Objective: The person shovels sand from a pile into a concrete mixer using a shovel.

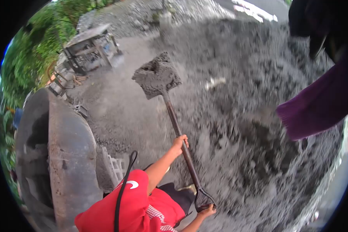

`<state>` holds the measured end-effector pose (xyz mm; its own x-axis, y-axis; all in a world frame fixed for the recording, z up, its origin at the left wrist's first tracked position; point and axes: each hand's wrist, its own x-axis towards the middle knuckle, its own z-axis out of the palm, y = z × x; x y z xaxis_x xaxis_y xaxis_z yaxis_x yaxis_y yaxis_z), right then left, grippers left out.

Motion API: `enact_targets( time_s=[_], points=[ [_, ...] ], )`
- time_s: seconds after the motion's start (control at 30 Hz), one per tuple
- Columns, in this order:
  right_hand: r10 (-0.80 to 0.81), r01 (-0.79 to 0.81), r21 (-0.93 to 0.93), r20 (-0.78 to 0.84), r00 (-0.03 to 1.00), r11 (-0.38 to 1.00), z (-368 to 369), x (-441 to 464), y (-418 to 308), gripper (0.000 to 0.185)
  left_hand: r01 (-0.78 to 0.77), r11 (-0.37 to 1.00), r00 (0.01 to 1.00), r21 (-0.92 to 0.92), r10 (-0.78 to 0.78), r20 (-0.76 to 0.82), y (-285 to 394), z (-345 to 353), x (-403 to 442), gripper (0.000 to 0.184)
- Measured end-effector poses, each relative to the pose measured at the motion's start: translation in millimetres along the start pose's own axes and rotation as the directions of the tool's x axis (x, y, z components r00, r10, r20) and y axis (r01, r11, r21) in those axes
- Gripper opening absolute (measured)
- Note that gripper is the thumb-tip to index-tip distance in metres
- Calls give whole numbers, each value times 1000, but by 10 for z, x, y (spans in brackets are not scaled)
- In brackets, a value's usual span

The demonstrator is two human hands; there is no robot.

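My left hand (179, 143) is closed around the middle of the brown shaft of a long shovel (187, 158). At the lower end of the shaft, my right hand (207, 210) is closed on the D-shaped grip. The shovel points up and slightly left, and its blade bears a heap of wet grey mix (156, 75). Beneath and around it lies grey, gravelly ground. My red shirt sleeve reaches in from the lower left.
A large metal drum (71, 154) stands at the left, its dark opening facing left. Beyond it are a wooden stand (91, 46) and green foliage (42, 42). Grey sand (239, 69) spreads across the right. Purple fringed cloth (317, 104) hangs at the right edge.
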<state>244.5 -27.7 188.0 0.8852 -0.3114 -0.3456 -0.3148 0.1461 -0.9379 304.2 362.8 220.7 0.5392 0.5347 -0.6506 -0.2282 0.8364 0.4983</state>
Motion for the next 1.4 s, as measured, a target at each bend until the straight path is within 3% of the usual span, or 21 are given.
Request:
enact_targets(
  time_s=[0.13,0.17,0.3,0.43,0.47,0.53,0.6,0.67,0.73,0.83,0.93,0.97,1.0,1.07,1.1,1.13,1.2,1.23,1.3,1.37,1.4],
  points=[
    [-83,48,200,171,982,979,1420,48,-515,12,-395,912,908,-106,405,103,1667,474,-607,15],
    [-141,48,248,372,917,968,1721,99,-677,11,-474,872,863,-121,488,134,2038,567,-924,15],
    [-375,173,397,512,773,901,2658,-268,-1708,21,-524,695,688,-492,686,237,3118,542,-1989,19],
    [-691,340,602,627,359,723,3060,-722,-2981,47,-678,426,303,-599,904,301,3616,243,-3149,15],
    [-751,432,620,596,283,655,3078,-912,-3245,32,-574,394,259,-718,919,298,3646,75,-3394,14],
    [-861,534,726,508,7,433,3106,-1201,-3667,37,-396,298,168,-868,953,250,3558,-291,-3639,16],
    [-887,433,862,393,-244,263,3201,-1508,-4012,41,-272,195,66,-942,981,184,3377,-608,-3689,20],
    [-803,314,774,593,-57,550,3274,-1689,-3938,38,-343,162,-41,-925,982,187,3228,-882,-3629,20],
    [-792,304,835,539,-287,458,3411,-1555,-3826,37,-312,92,67,-946,995,75,3142,-902,-3738,18],
    [-746,300,737,657,-110,605,3602,-1319,-3171,29,-485,73,266,-871,962,-67,3091,-1032,-3664,17],
    [-252,55,245,944,213,968,3316,-1250,-2628,13,-737,200,498,-646,807,-317,3143,-903,-3552,17],
    [-168,32,165,966,199,986,3201,-1213,-2457,16,-785,298,556,-543,724,-408,3173,-823,-3489,17],
    [-33,-46,48,957,289,998,3037,-1248,-2362,18,-819,364,558,-444,687,-465,3216,-743,-3384,21],
    [220,-186,-159,896,387,970,2698,-986,-2040,16,-825,527,564,-206,744,-358,3245,-670,-3073,24],
    [298,-261,-200,856,424,944,2537,-983,-2054,16,-800,549,600,-243,716,-357,3267,-540,-2889,22],
    [296,-316,-162,846,443,935,2330,-959,-2064,14,-720,642,694,-264,648,-316,3254,-481,-2689,22],
    [228,-158,-165,758,611,974,1987,-914,-2213,17,-543,781,838,-309,530,-132,3103,-362,-2170,21],
    [112,-87,-71,733,671,994,1855,-1051,-2457,42,-496,823,868,-276,464,-175,2971,-224,-1888,20],
    [17,-2,-25,609,793,1000,1472,-1041,-2676,57,-303,931,951,-202,282,-128,2617,-61,-1354,20],
    [-328,378,-9,479,814,926,1136,-1185,-2904,61,-67,991,993,-116,55,-104,1981,65,-931,18],
    [-496,603,-107,465,733,790,982,-1257,-3057,60,55,996,994,-71,-61,-92,1652,87,-726,18]
  ],
)
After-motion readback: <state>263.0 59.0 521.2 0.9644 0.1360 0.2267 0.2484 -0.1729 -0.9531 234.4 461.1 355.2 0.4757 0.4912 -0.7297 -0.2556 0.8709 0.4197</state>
